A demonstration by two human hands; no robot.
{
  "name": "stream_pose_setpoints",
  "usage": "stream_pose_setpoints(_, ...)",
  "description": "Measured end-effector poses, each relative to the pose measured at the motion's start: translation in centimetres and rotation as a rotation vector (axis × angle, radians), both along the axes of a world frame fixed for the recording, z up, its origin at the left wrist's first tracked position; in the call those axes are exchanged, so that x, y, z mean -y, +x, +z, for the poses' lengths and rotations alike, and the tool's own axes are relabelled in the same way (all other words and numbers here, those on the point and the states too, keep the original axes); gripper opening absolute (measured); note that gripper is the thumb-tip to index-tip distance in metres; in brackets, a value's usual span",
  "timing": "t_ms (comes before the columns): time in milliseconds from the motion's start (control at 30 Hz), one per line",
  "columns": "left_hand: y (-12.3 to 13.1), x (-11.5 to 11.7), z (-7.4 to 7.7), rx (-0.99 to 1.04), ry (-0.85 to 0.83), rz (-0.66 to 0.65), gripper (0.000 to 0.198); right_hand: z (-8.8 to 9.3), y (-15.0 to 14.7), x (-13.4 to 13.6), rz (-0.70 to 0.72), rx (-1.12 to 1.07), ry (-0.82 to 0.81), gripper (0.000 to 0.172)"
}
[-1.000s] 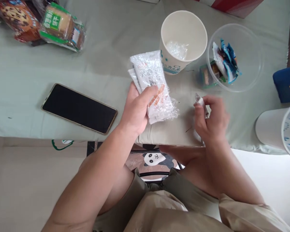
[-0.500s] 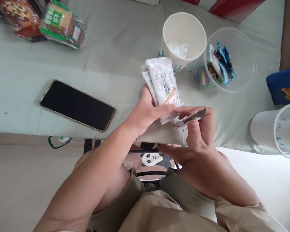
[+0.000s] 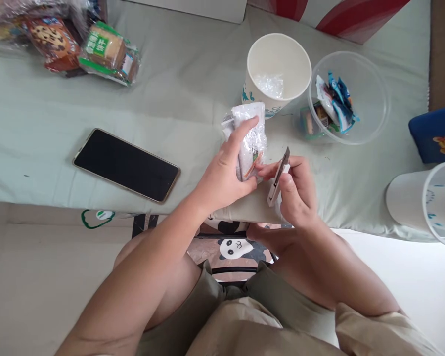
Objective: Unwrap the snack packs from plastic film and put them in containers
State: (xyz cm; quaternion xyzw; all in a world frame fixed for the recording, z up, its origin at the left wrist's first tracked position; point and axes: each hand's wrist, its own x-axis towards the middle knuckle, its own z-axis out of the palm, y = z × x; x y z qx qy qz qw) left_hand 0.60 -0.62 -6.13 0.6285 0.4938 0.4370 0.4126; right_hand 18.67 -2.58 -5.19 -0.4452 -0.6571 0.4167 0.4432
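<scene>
My left hand (image 3: 222, 178) grips a white snack packet (image 3: 248, 133) in clear, shiny plastic wrap, with the thumb on the near side and a finger across its face. A second pale layer shows behind it on the left. In my right hand (image 3: 298, 193) is a utility knife (image 3: 279, 177) with its blade out, pointing up and away from me. The right fingertips touch or nearly touch the packet's lower right corner. Just beyond the packet stands a white paper bucket (image 3: 255, 94) with crumpled clear plastic (image 3: 270, 85) inside.
A clear plastic tub (image 3: 374, 109) holds several blue and white sachets. A phone (image 3: 126, 165) lies at left, with wrapped biscuits (image 3: 109, 52) behind it. At right are a blue case (image 3: 430, 133) and a white cup (image 3: 408, 200) on its side. A red-and-white box (image 3: 341, 20) stands at the back.
My left hand has shifted its grip, a finger now lying over the packet's front. The knife has turned from pointing right to pointing upward. The view has shifted slightly.
</scene>
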Motion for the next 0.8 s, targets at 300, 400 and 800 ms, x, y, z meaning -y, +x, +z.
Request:
stream_pose_setpoints(300, -0.3, -0.4, 0.5, -0.239, 0.074, -0.085, 0.067, 1.5, -0.5, -1.7, -0.172, -0.207, -0.467, 0.037)
stream_pose_setpoints(400, -0.5, -0.5, 0.5, -0.277, 0.089, -0.075, 0.065, 2.4, -0.3, -1.7, -0.113, -0.287, -0.619, 0.040)
stream_pose_setpoints(800, -0.6, -0.8, -0.8, -0.324, 0.312, -0.061, 0.056, 2.9, -0.2, -1.5, 0.028, -0.319, -0.813, 0.046)
